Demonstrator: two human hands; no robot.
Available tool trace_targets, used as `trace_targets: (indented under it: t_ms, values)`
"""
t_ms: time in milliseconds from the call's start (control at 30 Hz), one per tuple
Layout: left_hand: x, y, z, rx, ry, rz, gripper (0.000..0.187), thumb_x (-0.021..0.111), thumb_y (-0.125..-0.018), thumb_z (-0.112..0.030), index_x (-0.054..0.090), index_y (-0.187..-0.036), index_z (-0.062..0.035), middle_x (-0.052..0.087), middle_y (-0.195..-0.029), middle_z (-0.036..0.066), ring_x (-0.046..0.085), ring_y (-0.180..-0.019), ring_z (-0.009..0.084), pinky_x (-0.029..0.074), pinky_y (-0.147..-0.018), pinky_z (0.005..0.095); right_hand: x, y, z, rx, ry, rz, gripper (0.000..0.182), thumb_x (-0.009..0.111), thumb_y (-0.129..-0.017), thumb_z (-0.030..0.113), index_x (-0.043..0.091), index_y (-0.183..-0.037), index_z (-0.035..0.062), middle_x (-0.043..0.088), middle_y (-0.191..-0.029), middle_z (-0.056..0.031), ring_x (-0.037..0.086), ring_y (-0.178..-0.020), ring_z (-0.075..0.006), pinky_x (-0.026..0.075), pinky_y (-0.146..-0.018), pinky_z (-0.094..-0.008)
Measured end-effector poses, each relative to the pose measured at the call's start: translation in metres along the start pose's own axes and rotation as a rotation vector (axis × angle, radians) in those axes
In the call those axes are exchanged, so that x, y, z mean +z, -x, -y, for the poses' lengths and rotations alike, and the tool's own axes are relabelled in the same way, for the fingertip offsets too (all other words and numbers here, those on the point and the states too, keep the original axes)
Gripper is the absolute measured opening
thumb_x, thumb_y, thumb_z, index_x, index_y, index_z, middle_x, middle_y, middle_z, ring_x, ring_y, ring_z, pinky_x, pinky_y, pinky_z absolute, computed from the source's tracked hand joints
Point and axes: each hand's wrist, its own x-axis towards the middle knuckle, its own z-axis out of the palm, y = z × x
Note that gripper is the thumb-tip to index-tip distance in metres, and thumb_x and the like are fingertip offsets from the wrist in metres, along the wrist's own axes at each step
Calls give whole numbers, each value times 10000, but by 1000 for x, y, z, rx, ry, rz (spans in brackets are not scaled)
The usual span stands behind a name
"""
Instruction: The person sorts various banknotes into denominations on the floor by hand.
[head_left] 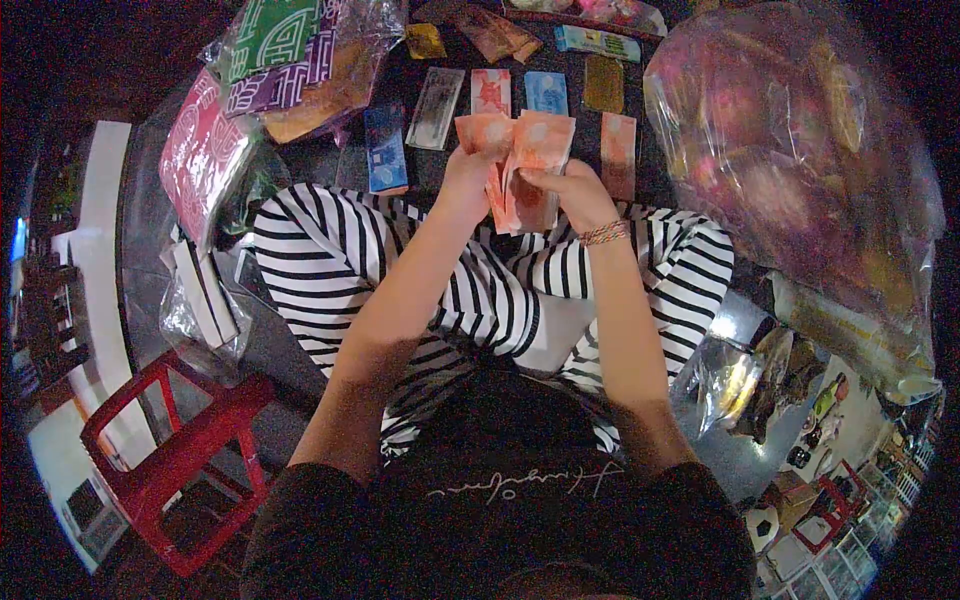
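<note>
Orange-red paper notes (541, 148) are spread between my two hands in front of my crossed legs. My left hand (470, 182) is closed round the left part of them. On the right side, my right hand (575, 190) pinches the notes with its thumb on top. Beyond my hands lie a red-and-white slip (491, 92), a light blue one (546, 92) and a grey one (436, 108). A blue stack (385, 150) is to the left, an orange stack (618, 155) to the right, near a brown-gold stack (604, 83).
A large clear bag with pink contents (780, 150) fills the right. Plastic-wrapped packets, green and purple (285, 55) and pink (207, 150), lie at the left. A red stool (180, 460) stands at the lower left. A blue-white packet (598, 44) lies at the back.
</note>
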Motion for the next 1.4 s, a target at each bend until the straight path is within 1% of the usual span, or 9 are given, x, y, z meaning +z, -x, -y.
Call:
trace_targets:
  t_ms: [200, 267, 367, 433, 567, 767, 867, 1200, 1400]
  values:
    - [-2, -1, 0, -49, 11, 49, 210, 534, -825, -77, 509, -1029, -34, 574, -983, 73, 580, -878, 208, 483, -748, 342, -1, 0, 1, -49, 5, -32, 307, 668, -729, 142, 594, -996, 10, 609, -961, -41, 562, -862, -121, 423, -771, -256]
    - [0, 0, -3, -88, 107, -55, 213, 498, -857, -113, 493, -1059, -45, 563, -1013, 71, 570, -905, 205, 481, -755, 342, -2, 0, 2, -64, -7, -42, 308, 663, -736, 154, 592, -999, 8, 609, -959, -40, 562, -862, -121, 423, -773, -254]
    - [-6, -6, -1, -40, 66, -54, 221, 461, -879, -146, 478, -1076, -47, 554, -1034, 72, 561, -929, 207, 478, -775, 351, -6, 1, 7, -135, -77, -31, 330, 664, -736, 161, 580, -1012, 1, 608, -964, -47, 564, -867, -125, 425, -774, -255]
    - [-2, -3, -1, -32, 30, -62, 217, 462, -864, -105, 480, -1071, -41, 556, -1028, 74, 564, -924, 210, 478, -783, 354, -9, 4, 13, -62, -13, -12, 318, 609, -777, 87, 535, -1065, -26, 582, -1048, -70, 537, -978, -144, 382, -880, -289]
    - [-1, 0, 2, 15, 9, -53, 258, 496, -784, 9, 523, -1037, -31, 577, -999, 93, 583, -894, 222, 493, -769, 370, -13, 1, 8, -43, 15, 11, 314, 614, -772, 77, 538, -1058, -27, 583, -1044, -77, 544, -969, -146, 397, -866, -288]
    - [-12, -5, 5, -11, -82, -18, 307, 517, -735, 35, 520, -1036, -21, 582, -979, 98, 590, -879, 237, 498, -760, 371, -1, 1, 9, -8, -93, 22, 305, 628, -756, 60, 550, -1035, -36, 603, -1004, -76, 574, -916, -148, 429, -828, -274]
    - [-10, -4, 5, 9, 50, 40, 301, 511, -738, 40, 519, -1033, -19, 585, -966, 102, 599, -845, 236, 510, -723, 366, -2, -3, 2, 28, -108, 84, 301, 624, -756, 51, 550, -1036, -34, 609, -995, -73, 577, -914, -146, 427, -830, -273]
    - [-7, -2, 0, -46, -34, -41, 267, 508, -781, -2, 505, -1048, -16, 587, -956, 122, 602, -829, 246, 510, -727, 386, -6, -1, 8, 27, -79, -11, 287, 606, -781, 86, 554, -1041, -22, 600, -1015, -72, 573, -922, -147, 426, -825, -269]
    - [-8, -4, 2, 7, -15, 31, 269, 515, -790, -24, 494, -1058, -9, 587, -970, 125, 601, -852, 247, 510, -734, 383, -11, -3, 6, 3, 6, -55, 331, 624, -772, 91, 524, -1062, -32, 585, -1041, -79, 552, -957, -149, 413, -846, -277]
